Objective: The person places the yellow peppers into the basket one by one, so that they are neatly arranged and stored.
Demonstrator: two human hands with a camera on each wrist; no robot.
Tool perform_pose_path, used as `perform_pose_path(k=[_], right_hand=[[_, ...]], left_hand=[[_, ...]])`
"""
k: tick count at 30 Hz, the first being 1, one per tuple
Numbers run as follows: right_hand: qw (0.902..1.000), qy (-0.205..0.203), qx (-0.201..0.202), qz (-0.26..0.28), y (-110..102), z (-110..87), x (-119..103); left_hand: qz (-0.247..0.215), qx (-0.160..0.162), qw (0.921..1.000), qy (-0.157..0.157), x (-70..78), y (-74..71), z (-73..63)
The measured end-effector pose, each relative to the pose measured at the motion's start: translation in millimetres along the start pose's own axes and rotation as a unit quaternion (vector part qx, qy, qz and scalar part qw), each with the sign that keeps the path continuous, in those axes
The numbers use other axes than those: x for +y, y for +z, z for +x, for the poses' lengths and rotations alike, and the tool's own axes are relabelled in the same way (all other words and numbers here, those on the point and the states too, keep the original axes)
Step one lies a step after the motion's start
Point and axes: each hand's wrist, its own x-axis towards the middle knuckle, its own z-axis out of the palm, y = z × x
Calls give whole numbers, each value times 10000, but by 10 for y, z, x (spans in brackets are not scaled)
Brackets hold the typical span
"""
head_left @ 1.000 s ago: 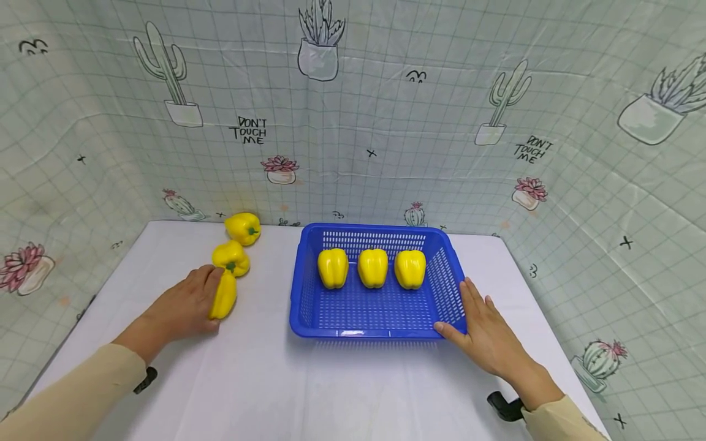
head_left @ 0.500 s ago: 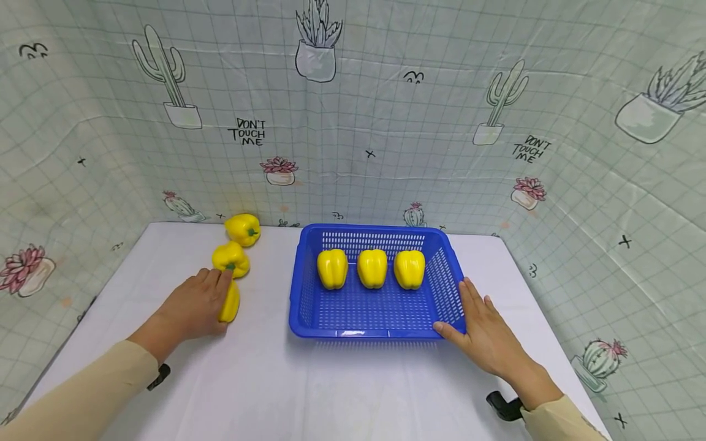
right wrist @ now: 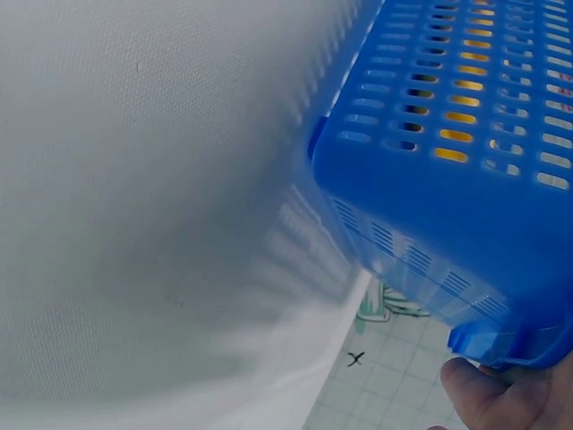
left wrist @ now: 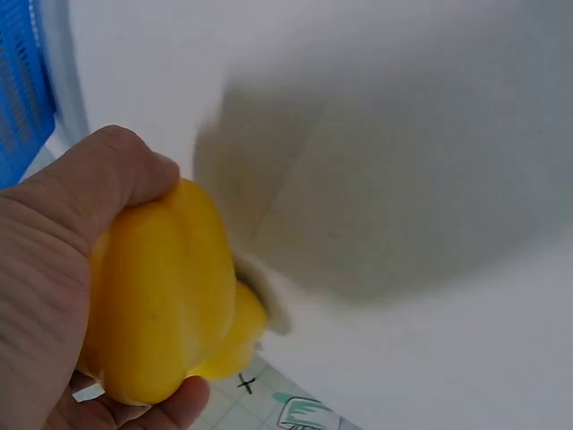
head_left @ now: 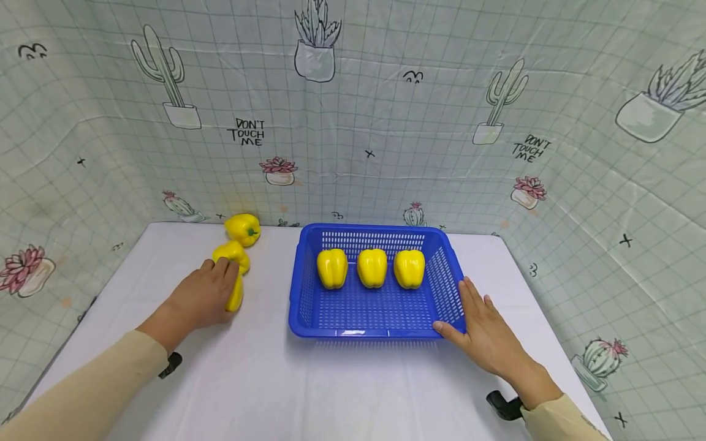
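My left hand [head_left: 206, 295] grips a yellow bell pepper [head_left: 235, 295] at the left of the table, mostly covered by the fingers in the head view. Seen from the left wrist, the thumb lies across one side of this bell pepper [left wrist: 166, 296] and fingertips show at its other side. Just behind it lies a second yellow bell pepper [head_left: 234, 252], and a third yellow bell pepper [head_left: 242, 229] is farther back. On the right, my right hand [head_left: 488, 334] rests with straight fingers along the right rim of a blue plastic basket [head_left: 380, 334], thumb on its front corner.
Inside the basket, three yellow bell peppers stand in a row: a left pepper [head_left: 333, 269], a middle pepper [head_left: 372, 268] and a right pepper [head_left: 410, 269]. A white cloth covers the table [head_left: 353, 392]. Behind hangs a patterned curtain [head_left: 342, 122].
My left hand has moved right and then slightly away from me with the bell pepper in it, partly covering the pepper behind. My right hand and the basket stay put.
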Motion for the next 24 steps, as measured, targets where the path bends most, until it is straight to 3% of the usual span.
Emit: perform_pose_path(k=[3, 9, 18, 24], right_hand=[[10000, -16, 22, -9, 3, 4, 1], [10000, -35, 34, 17, -1, 4, 1], [9999, -73, 31, -125, -14, -16, 12], [9999, -72, 21, -94, -12, -22, 7]], left_hand=[[71, 359, 9993, 56, -2, -76, 30], [55, 752, 9971, 98, 49, -250, 109], [291, 773, 9964, 200, 221, -535, 291], [24, 985, 9939, 499, 317, -682, 397]])
